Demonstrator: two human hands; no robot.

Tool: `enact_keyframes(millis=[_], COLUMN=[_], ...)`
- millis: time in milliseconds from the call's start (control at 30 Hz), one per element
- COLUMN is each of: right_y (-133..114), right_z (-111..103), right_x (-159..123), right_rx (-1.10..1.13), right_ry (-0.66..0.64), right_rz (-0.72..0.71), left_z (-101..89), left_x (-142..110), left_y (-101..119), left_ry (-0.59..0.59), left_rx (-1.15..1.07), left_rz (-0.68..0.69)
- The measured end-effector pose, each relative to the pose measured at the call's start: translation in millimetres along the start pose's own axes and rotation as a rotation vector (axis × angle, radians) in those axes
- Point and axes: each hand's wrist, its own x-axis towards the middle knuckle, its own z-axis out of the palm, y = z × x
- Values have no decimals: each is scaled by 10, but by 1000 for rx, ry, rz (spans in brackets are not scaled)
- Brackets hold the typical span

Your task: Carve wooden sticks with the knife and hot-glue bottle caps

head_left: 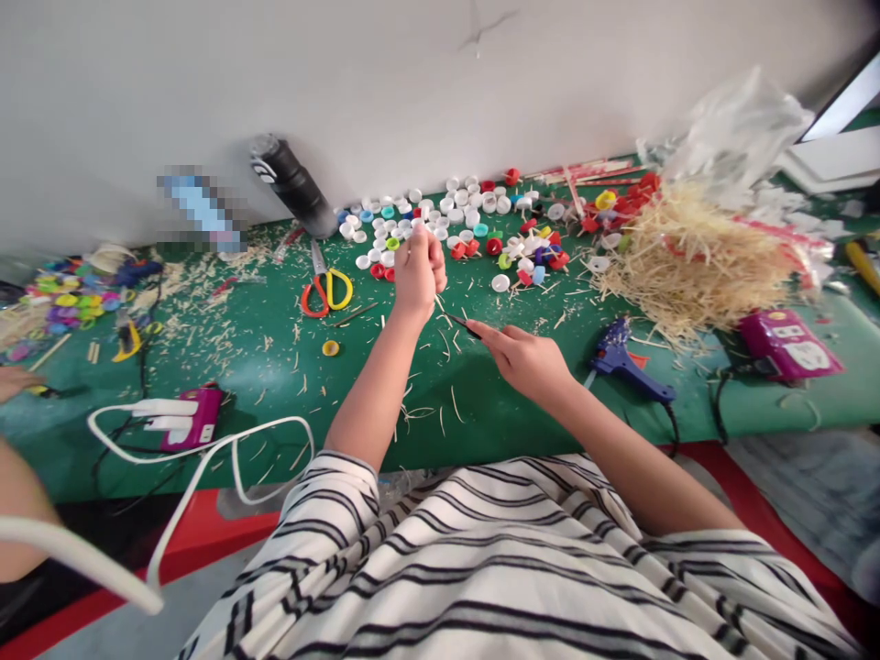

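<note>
My left hand (418, 270) is closed in a fist above the table, in front of the bottle caps. A thin pale stick (438, 302) shows at its lower edge; the rest is hidden in the fingers. My right hand (526, 359) grips a slim dark knife (462, 324), its index finger stretched along it. The blade points left toward the underside of my left fist, and I cannot tell whether it touches the stick. Thin wood shavings (454, 403) lie scattered below both hands.
White and coloured bottle caps (454, 206) spread behind my hands. Scissors (325, 291) and a black bottle (292, 188) are on the left. A blue glue gun (629, 362), straw-like shavings (694, 257) and a purple box (790, 344) lie right. Another person's hand (15, 381) is far left, near white cables (237, 440).
</note>
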Motion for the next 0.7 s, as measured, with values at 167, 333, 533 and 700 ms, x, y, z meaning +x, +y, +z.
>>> enact_keyframes(millis=[167, 333, 533, 700], right_y=[-46, -82, -65, -61], right_z=[-49, -16, 190, 211], right_x=[102, 166, 103, 86], right_rx=[-44, -92, -142, -128], right_ry=[-34, -40, -169, -182], right_rz=[-6, -12, -22, -26], left_z=[2, 21, 42, 32], left_x=[-3, -21, -50, -48], left_y=[-7, -14, 52, 143], left_ry=[-17, -19, 5, -18], left_rx=[6, 22, -20, -30], left_rz=[6, -1, 15, 42])
